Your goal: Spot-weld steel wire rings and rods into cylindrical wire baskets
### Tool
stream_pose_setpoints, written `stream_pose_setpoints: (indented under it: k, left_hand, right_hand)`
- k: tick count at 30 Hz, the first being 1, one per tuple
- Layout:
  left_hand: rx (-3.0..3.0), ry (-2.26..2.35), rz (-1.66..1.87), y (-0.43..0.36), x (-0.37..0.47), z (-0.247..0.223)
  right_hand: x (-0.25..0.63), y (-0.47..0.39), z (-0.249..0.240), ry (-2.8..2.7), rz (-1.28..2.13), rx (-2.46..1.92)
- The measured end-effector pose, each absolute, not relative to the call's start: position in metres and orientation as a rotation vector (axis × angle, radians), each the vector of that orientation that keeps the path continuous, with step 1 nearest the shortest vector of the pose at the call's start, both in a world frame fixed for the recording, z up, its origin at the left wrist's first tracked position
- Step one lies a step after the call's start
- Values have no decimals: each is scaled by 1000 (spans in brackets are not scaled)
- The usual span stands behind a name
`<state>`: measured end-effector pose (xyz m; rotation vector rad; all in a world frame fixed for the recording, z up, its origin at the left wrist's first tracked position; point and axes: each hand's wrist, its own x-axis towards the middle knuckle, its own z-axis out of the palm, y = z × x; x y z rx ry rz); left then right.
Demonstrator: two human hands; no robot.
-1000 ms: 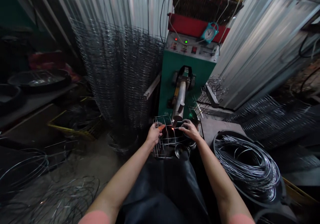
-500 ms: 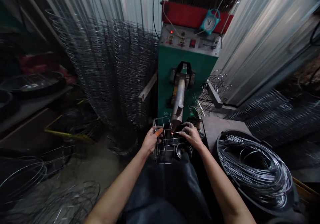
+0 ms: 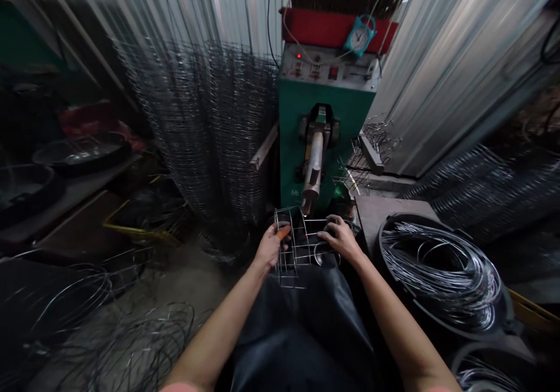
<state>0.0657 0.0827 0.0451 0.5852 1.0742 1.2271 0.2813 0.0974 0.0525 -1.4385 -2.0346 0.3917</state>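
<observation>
My left hand (image 3: 272, 245) is closed on the left side of a small wire grid frame (image 3: 293, 256), an orange cover on its thumb. The frame is tilted in front of the metal electrode arm (image 3: 312, 176) of a green spot welder (image 3: 293, 106). From the right, my right hand (image 3: 340, 239) pinches the end of a thin straight wire (image 3: 314, 235) that lies across the frame. A small red-hot spot glows where wire and frame meet, just below the electrode tip. A round metal bowl (image 3: 321, 256) sits partly hidden beneath my right hand.
Tall stacks of wire racks (image 3: 196, 129) stand left of the welder. To the right, a black tub (image 3: 420, 310) holds many cut wires, with a second tub (image 3: 464, 357) nearer me. Loose wires (image 3: 144, 339) litter the floor at left. A teal clock (image 3: 360, 35) hangs above.
The frame has shifted slightly down and toward me, away from the electrode tip, with both hands still at it. The glowing spot is now fainter. The camera view has shifted somewhat.
</observation>
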Motion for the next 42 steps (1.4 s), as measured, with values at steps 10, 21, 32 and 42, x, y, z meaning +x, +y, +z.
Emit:
stream_pose_setpoints:
  k: [10,21,32,42]
  left_hand:
    - [633,1064,1284,100,75,45]
    - [675,1021,1242,105,70,46]
    - [681,935,1280,78,45,38]
    - [443,526,1284,40,-30,16]
  right_hand:
    - [286,110,51,-1928,510,-1487]
    - [285,112,47,-1947,473,-1459]
    - [318,86,42,-1972,353,-1420]
    - [336,37,112,-1957,269,-1275]
